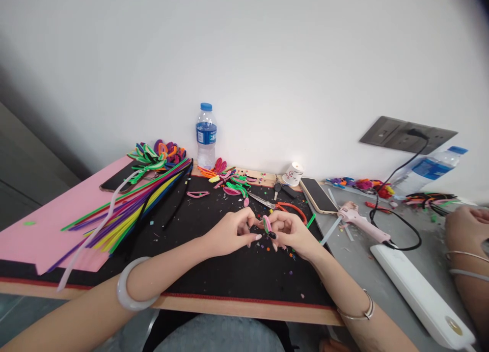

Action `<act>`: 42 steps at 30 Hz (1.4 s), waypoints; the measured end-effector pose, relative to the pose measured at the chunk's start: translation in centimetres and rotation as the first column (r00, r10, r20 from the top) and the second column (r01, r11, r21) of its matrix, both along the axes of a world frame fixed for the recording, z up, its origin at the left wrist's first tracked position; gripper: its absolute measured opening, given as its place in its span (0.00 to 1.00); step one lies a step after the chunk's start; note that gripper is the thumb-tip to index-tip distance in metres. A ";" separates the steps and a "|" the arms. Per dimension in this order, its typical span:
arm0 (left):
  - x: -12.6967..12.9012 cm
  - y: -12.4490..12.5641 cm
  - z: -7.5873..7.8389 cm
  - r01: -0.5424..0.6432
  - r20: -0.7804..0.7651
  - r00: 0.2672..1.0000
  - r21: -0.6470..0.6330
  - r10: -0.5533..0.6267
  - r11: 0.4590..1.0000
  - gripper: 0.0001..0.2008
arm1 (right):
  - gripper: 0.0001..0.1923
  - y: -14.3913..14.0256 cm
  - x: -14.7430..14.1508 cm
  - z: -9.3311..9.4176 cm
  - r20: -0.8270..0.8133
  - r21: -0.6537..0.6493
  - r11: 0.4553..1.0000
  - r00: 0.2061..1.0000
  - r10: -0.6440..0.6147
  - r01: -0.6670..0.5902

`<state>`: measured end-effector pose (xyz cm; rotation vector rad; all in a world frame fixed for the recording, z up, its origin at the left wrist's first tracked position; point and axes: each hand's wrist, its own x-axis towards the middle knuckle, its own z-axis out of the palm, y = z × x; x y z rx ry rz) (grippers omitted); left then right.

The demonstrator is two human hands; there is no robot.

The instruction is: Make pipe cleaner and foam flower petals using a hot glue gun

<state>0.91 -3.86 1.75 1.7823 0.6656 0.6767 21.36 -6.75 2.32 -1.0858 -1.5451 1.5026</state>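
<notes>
My left hand [231, 232] and my right hand [292, 233] meet over the black mat [214, 270], fingertips pinching a small bent pink and green pipe-cleaner piece [267, 223] between them. Both hands hold it just above the mat. Finished pink, green and orange pipe-cleaner loops [233, 181] lie behind the hands. A thick bundle of long coloured pipe cleaners [133, 209] lies to the left of my left forearm.
Orange-handled scissors [282, 207], a phone [318, 195], a pink glue gun [361, 222] and a white power strip [420, 293] lie to the right. A water bottle [206, 135] stands by the wall. Another person's hand [468, 227] rests at the far right. Pink foam sheet [42, 229] covers the left.
</notes>
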 end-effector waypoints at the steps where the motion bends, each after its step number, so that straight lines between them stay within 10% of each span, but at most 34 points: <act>1: 0.0 0.0 -0.1 0.013 0.008 1.000 -0.015 -0.013 1.000 0.14 | 0.14 0.0 0.0 0.0 0.011 -0.004 1.000 1.000 0.002 -0.002; 20: 0.5 -0.1 -0.6 0.099 0.158 0.986 -0.271 -0.057 0.957 0.20 | 0.12 -0.2 -0.2 -0.3 0.039 -0.036 0.997 0.996 0.077 -0.075; 42: 0.3 0.7 -0.7 -0.128 -0.040 0.991 -0.071 0.125 0.989 0.07 | 0.14 0.3 0.4 -0.2 -0.015 0.037 0.999 1.000 -0.004 0.005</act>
